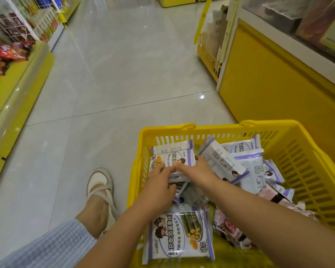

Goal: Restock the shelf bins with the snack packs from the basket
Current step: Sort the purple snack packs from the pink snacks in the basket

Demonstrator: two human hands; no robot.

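Bright, even overhead lighting was recorded; small specular glints were reflected from the glossy floor tiles (202,96). Soft, shallow shadows were cast inside the yellow basket (307,171). The left shelf edge (17,89) was bowed by wide-angle distortion, and corner detail was rendered soft and blurred.

Basket (302,151) yellow slotted plastic; snack packs (179,235) glossy film; floor (108,78) polished glossy tile.

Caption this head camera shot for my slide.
Left hand and right hand hold a purple snack pack in the yellow basket.
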